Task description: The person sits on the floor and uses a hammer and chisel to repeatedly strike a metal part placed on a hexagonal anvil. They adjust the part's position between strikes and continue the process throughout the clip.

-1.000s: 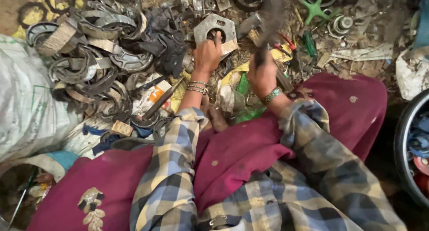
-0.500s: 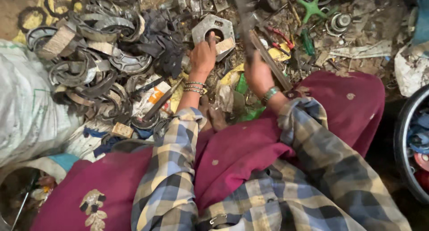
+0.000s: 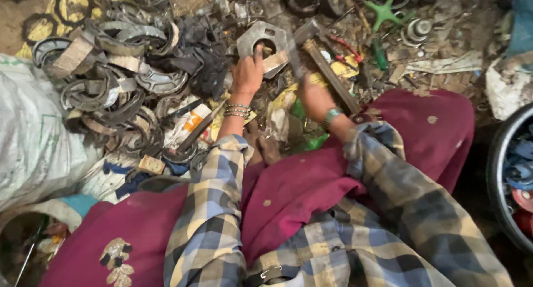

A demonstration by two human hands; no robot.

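The person sits on the ground with knees spread under a maroon garment point(image 3: 311, 192), so the work lies in the gap between the legs and both arms in plaid sleeves point(image 3: 211, 209) can reach it without leaning. The landmark here is the flat grey metal plate with a round hole point(image 3: 265, 42), lying on the scrap-strewn ground just ahead of the knees. The left hand point(image 3: 247, 76) rests on the near edge of that plate, fingers spread and pressing down, one fingertip at the rim of the hole; it looks placed that way to pin the plate flat and keep it from skidding. The right hand point(image 3: 315, 98), to the right of the plate, is wrapped closed around the wooden handle of a hammer point(image 3: 322, 70), whose blurred metal head sits at the plate's right edge, by a tan strip lying there; the grip is low on the handle, which would give more swing. Left of the plate a heap of curved brake shoes point(image 3: 105, 92) is piled together, seemingly sorted. Beyond the plate lie gears and a green star-shaped plastic part point(image 3: 388, 12). Far right of it sits a dark tub of blue pieces point(image 3: 513, 170)
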